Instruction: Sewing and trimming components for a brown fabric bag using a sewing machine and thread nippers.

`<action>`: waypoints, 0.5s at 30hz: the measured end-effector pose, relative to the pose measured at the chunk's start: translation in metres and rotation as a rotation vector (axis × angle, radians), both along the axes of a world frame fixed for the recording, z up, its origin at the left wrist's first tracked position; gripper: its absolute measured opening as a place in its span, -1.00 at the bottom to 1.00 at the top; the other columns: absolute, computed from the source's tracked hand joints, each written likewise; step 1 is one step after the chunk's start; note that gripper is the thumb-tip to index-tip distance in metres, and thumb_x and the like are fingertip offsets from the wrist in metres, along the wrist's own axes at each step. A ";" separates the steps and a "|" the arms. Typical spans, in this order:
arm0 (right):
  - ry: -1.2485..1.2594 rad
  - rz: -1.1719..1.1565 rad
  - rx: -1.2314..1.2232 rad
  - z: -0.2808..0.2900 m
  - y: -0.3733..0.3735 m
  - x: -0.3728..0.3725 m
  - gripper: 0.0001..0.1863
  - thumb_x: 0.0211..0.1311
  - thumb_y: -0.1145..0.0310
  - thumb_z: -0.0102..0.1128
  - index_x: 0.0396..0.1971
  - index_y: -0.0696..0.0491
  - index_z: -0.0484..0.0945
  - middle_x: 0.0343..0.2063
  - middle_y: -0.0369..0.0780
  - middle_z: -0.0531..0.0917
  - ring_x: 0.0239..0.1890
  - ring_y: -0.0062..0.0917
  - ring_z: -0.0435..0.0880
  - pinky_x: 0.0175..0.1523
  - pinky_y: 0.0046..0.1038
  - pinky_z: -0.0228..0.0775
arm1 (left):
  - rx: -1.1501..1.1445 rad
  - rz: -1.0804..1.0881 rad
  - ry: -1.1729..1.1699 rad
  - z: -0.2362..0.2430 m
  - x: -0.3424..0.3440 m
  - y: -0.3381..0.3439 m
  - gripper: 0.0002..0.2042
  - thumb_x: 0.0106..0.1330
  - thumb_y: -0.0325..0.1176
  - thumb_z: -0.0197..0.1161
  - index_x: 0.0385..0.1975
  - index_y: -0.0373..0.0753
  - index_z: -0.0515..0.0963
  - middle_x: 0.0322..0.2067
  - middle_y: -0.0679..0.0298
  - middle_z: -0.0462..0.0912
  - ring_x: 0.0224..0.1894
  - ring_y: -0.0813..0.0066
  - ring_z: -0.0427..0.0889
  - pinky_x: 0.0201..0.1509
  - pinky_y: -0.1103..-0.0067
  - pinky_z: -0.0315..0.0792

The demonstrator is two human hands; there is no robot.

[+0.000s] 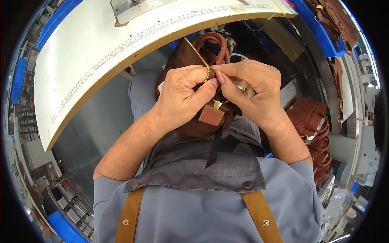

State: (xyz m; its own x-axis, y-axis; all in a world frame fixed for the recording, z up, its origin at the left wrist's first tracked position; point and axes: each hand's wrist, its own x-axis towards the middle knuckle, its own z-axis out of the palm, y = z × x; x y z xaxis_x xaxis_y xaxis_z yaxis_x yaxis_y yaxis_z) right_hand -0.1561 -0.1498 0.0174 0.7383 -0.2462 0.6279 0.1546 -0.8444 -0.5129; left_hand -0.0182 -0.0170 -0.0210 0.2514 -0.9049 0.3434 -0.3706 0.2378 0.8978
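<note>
A brown handbag (176, 62) with a reddish-brown rolled handle (221, 42) rests on my lap. Along its mouth runs a gold-toothed zipper (198, 54), and a zipper pull with a square brown leather tab (211, 116) hangs below my hands. My left hand (184, 93) is closed, thumb and forefinger pinching the zipper by its teeth. Right beside it, my right hand (255, 83) pinches with thumb and forefinger at the same spot; what lies between those fingertips is too small to make out. A pale, shiny thing (245, 87) shows inside the curled right fingers, its kind unclear.
A curved white worktable (89, 60) with a printed ruler scale stands in front, a metal machine base (133, 10) on it. Several brown bags (310, 117) are stacked at my right. A blue bin (324, 36) holding brown leather goods is at the far right.
</note>
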 end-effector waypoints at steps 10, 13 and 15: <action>0.046 0.039 0.151 -0.006 -0.002 0.007 -0.89 0.09 0.52 0.42 -0.34 0.13 0.73 -0.54 -0.23 0.70 -0.55 -0.55 0.66 -0.44 -0.55 0.45 | -0.186 0.091 -0.037 -0.014 0.004 -0.005 -0.80 0.37 -0.37 0.21 -0.47 -0.33 0.55 -0.62 0.23 0.48 -0.56 0.40 0.47 -0.47 0.49 0.37; 0.071 0.032 0.210 -0.010 -0.003 0.005 -0.89 0.12 0.52 0.40 -0.33 0.14 0.73 -0.51 -0.21 0.72 -0.52 -0.57 0.68 -0.42 -0.58 0.48 | -0.181 0.082 -0.062 -0.015 0.005 -0.007 -0.80 0.37 -0.38 0.21 -0.49 -0.33 0.54 -0.63 0.24 0.46 -0.57 0.40 0.46 -0.48 0.47 0.35; 0.064 0.038 0.264 -0.014 -0.006 0.003 -0.90 0.14 0.50 0.41 -0.33 0.15 0.73 -0.50 -0.21 0.73 -0.50 -0.58 0.69 -0.40 -0.59 0.50 | -0.199 0.080 -0.055 -0.014 0.002 -0.009 -0.79 0.37 -0.38 0.22 -0.50 -0.33 0.53 -0.63 0.24 0.45 -0.57 0.40 0.45 -0.49 0.46 0.34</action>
State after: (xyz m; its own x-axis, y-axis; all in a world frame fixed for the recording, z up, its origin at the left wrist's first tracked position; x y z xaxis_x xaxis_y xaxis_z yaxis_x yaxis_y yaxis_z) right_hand -0.1528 -0.1560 0.0036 0.7863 -0.3659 0.4979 0.1443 -0.6747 -0.7239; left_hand -0.0161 -0.0263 -0.0353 0.2960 -0.7959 0.5281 -0.4426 0.3757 0.8142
